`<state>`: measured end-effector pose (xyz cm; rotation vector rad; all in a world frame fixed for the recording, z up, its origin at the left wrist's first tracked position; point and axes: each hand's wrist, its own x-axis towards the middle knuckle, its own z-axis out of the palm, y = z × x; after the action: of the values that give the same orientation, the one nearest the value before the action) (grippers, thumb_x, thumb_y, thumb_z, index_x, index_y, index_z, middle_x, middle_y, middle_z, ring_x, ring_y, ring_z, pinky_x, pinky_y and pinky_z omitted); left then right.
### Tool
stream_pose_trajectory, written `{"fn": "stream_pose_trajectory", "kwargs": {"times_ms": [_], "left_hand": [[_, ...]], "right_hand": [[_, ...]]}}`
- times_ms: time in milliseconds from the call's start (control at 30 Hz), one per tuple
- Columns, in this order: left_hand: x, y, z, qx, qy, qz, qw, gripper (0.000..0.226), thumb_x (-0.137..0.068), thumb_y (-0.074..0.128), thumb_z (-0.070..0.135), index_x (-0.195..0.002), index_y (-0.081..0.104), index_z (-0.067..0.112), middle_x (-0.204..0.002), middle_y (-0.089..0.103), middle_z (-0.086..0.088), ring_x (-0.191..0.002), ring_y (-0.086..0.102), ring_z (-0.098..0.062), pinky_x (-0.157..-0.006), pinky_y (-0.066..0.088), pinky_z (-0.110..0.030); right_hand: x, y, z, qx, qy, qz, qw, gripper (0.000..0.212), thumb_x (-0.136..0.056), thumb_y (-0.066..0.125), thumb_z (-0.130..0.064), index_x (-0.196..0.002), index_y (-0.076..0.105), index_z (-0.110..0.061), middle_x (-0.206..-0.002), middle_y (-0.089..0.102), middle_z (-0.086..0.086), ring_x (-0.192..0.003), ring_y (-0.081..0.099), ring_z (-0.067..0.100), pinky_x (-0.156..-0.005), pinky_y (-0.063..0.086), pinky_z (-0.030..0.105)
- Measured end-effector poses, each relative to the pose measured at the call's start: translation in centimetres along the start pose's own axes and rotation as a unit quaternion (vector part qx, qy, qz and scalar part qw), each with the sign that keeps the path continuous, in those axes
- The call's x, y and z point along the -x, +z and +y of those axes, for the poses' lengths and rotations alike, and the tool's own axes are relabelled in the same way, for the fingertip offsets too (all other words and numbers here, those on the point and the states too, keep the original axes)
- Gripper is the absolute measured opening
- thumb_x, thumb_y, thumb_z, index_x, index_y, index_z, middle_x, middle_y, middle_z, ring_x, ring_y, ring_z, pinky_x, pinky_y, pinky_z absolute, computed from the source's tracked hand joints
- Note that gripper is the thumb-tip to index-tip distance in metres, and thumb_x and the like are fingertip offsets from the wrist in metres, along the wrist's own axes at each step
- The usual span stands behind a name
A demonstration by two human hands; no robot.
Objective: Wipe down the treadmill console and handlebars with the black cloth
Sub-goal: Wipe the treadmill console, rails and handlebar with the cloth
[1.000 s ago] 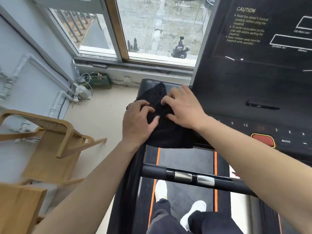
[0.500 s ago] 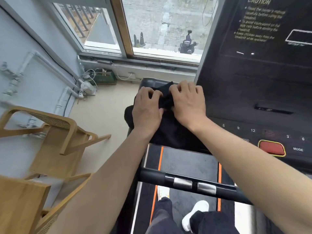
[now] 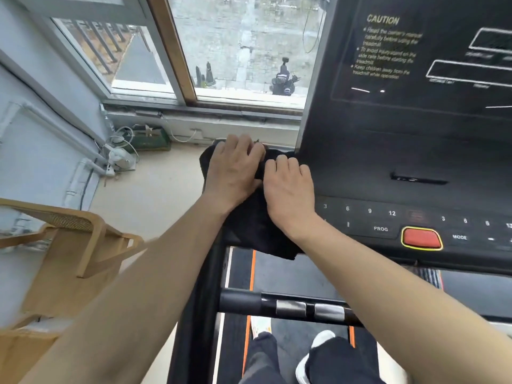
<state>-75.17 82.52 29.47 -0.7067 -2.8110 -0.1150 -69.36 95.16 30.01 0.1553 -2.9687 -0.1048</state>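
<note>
Two bare forearms [image 3: 171,273], loose dark trousers [image 3: 343,361] bunched at the ankles, white trainers [image 3: 321,338] on both feet

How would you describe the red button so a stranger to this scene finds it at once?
Start at the big black treadmill console on the right of the view. Along its lower key row, between the PROG label and the MODE label, sits the red button; it alone is coloured, with a yellow outline.

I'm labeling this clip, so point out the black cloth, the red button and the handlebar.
black cloth [image 3: 257,232]: head view, its lower hanging part.
red button [image 3: 421,237]: head view, middle of its face.
handlebar [image 3: 241,302]: head view, dark grip at its left end.
</note>
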Motion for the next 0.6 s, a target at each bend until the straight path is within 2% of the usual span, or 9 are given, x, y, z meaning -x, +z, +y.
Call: {"fn": "stream_pose_trajectory", "kwargs": {"times_ms": [100, 233, 333, 400, 433, 467, 500, 533, 600], "left_hand": [[2.9, -0.2, 0.3, 0.008, -0.100, -0.021, 0.995, 0.045, -0.067, 0.078, 0.036, -0.099, 0.055, 0.015, -0.100, 0.054, -0.009, -0.090, 0.049, -0.031, -0.070, 0.039, -0.040], [5.7, -0.7, 1.0, 0.060, -0.194, -0.017, 0.979, 0.036, -0.071, 0.072, 0.033, -0.098, 0.054, 0.016, -0.100, 0.055, -0.008, -0.089, 0.047, -0.030, -0.068, 0.036, -0.037], [7.2, -0.9, 1.5, 0.127, -0.194, 0.014, 0.973, 0.030, -0.078, 0.067, 0.024, -0.106, 0.060, 0.017, -0.111, 0.059, -0.005, -0.097, 0.049, -0.030, -0.075, 0.041, -0.039], [8.2, -0.7, 1.4, 0.149, -0.172, 0.026, 0.973, 0.031, -0.084, 0.063, 0.020, -0.115, 0.064, 0.020, -0.122, 0.061, 0.000, -0.106, 0.049, -0.028, -0.081, 0.042, -0.038], [8.7, -0.4, 1.4, 0.146, -0.154, 0.033, 0.977, 0.033, -0.087, 0.061, 0.017, -0.119, 0.066, 0.020, -0.126, 0.062, 0.002, -0.109, 0.050, -0.027, -0.084, 0.043, -0.038], [9.1, -0.1, 1.3, 0.138, -0.132, 0.043, 0.981, 0.034, -0.088, 0.059, 0.015, -0.121, 0.068, 0.019, -0.128, 0.064, 0.001, -0.111, 0.052, -0.028, -0.086, 0.045, -0.039], [9.5, 0.3, 1.2, 0.131, -0.108, 0.053, 0.984, 0.036, -0.089, 0.056, 0.013, -0.122, 0.070, 0.017, -0.129, 0.066, -0.001, -0.113, 0.054, -0.029, -0.090, 0.047, -0.041], [9.8, 0.6, 1.2, 0.128, -0.086, 0.059, 0.986, 0.037, -0.090, 0.053, 0.013, -0.122, 0.071, 0.014, -0.130, 0.066, -0.004, -0.116, 0.056, -0.031, -0.096, 0.047, -0.042], [10.2, 0.9, 1.4, 0.117, -0.046, 0.040, 0.991, 0.041, -0.093, 0.046, 0.015, -0.128, 0.067, 0.009, -0.138, 0.062, -0.009, -0.126, 0.054, -0.034, -0.106, 0.043, -0.045]], "right_hand": [[-1.1, 0.1, -0.2, -0.001, -0.049, 0.008, 0.999, 0.020, -0.072, 0.069, -0.003, -0.087, 0.058, -0.011, -0.084, 0.060, 0.009, -0.078, 0.057, 0.031, -0.065, 0.037, 0.038], [-2.6, 0.4, -0.7, -0.047, -0.141, 0.015, 0.989, 0.017, -0.072, 0.066, -0.002, -0.086, 0.060, -0.009, -0.083, 0.061, 0.011, -0.074, 0.058, 0.032, -0.062, 0.038, 0.039], [-2.1, 0.3, -1.1, -0.107, -0.157, 0.001, 0.982, 0.018, -0.074, 0.065, 0.003, -0.089, 0.060, -0.005, -0.087, 0.060, 0.015, -0.075, 0.058, 0.034, -0.056, 0.038, 0.038], [-0.5, 0.4, -0.8, -0.134, -0.136, -0.019, 0.981, 0.018, -0.082, 0.064, 0.000, -0.100, 0.061, -0.005, -0.097, 0.059, 0.012, -0.082, 0.059, 0.031, -0.052, 0.038, 0.035], [0.5, 0.6, -0.6, -0.145, -0.124, -0.025, 0.981, 0.022, -0.087, 0.061, -0.003, -0.109, 0.062, -0.006, -0.104, 0.060, 0.011, -0.088, 0.060, 0.031, -0.053, 0.043, 0.036], [1.6, 0.9, -0.4, -0.152, -0.120, -0.024, 0.981, 0.029, -0.090, 0.059, -0.004, -0.118, 0.061, -0.005, -0.113, 0.062, 0.012, -0.094, 0.062, 0.031, -0.058, 0.051, 0.039], [2.9, 1.2, -0.1, -0.151, -0.125, -0.017, 0.980, 0.034, -0.091, 0.057, -0.005, -0.125, 0.061, -0.003, -0.120, 0.064, 0.013, -0.101, 0.064, 0.032, -0.070, 0.056, 0.041], [4.1, 1.5, 0.2, -0.143, -0.134, -0.003, 0.980, 0.038, -0.092, 0.052, -0.005, -0.129, 0.061, 0.000, -0.125, 0.065, 0.016, -0.108, 0.064, 0.033, -0.085, 0.056, 0.042], [5.8, 1.6, 0.6, -0.108, -0.143, -0.014, 0.984, 0.049, -0.092, 0.039, -0.012, -0.134, 0.059, 0.001, -0.134, 0.063, 0.018, -0.123, 0.060, 0.032, -0.107, 0.044, 0.044]]}}
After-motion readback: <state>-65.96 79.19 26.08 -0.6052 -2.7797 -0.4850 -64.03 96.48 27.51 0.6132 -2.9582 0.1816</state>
